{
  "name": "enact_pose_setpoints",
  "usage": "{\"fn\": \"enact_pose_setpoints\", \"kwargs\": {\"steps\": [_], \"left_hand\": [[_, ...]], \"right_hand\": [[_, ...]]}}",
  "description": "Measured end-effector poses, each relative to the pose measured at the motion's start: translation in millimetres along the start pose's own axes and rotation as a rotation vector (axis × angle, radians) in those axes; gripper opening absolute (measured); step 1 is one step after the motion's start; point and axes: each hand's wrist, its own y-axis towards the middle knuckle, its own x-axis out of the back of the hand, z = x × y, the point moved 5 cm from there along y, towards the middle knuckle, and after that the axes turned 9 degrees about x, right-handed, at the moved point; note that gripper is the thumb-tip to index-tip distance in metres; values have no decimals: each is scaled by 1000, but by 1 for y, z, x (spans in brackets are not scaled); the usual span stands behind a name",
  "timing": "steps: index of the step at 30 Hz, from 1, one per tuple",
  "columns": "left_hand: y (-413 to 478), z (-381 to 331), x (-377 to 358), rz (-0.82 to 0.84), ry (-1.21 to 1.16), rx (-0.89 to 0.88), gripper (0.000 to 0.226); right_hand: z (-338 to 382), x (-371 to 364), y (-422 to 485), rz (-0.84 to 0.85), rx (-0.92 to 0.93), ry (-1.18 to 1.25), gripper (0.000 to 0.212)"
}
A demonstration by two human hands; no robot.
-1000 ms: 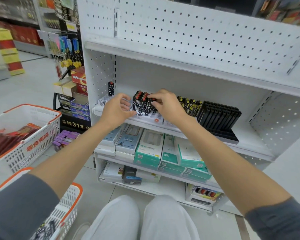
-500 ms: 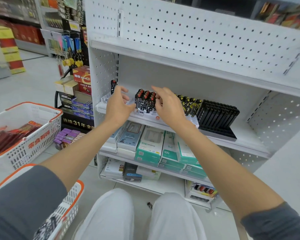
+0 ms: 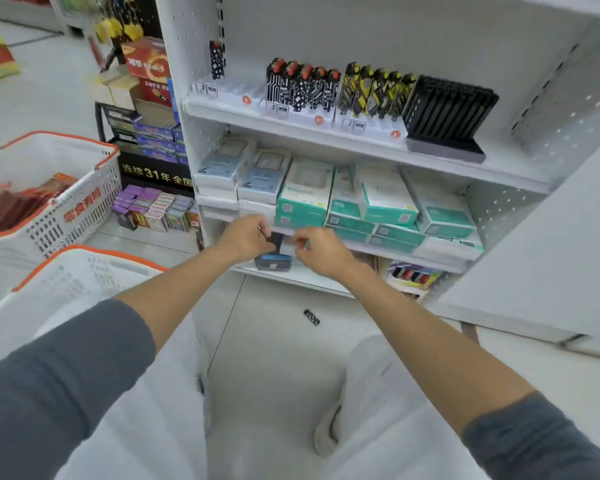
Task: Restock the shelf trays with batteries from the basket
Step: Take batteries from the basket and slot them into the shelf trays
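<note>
**Black-and-white pack loose on the floor**

A small patterned battery pack (image 3: 311,317) lies on the floor (image 3: 274,344) in front of me, well below the shelf trays (image 3: 291,112) where its like stand in rows. My left hand (image 3: 245,239) and right hand (image 3: 321,251) hang close together before the bottom shelf (image 3: 291,276). Through the blur I cannot tell whether either holds anything. The risk is kneeling on that pack, or forgetting it when I reach for the basket (image 3: 84,282).
</note>
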Motion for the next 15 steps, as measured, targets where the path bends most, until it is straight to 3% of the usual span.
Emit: {"fn": "enact_pose_setpoints", "kwargs": {"steps": [7, 10, 15], "left_hand": [[34, 100, -112, 179, 58, 195, 23], [53, 136, -161, 238, 76, 263, 18], [82, 183, -217, 323, 141, 320, 17]], "right_hand": [[-132, -134, -30, 305, -327, 70, 22], [-191, -180, -39, 320, -487, 163, 18], [-256, -255, -57, 430, -555, 148, 31]]}}
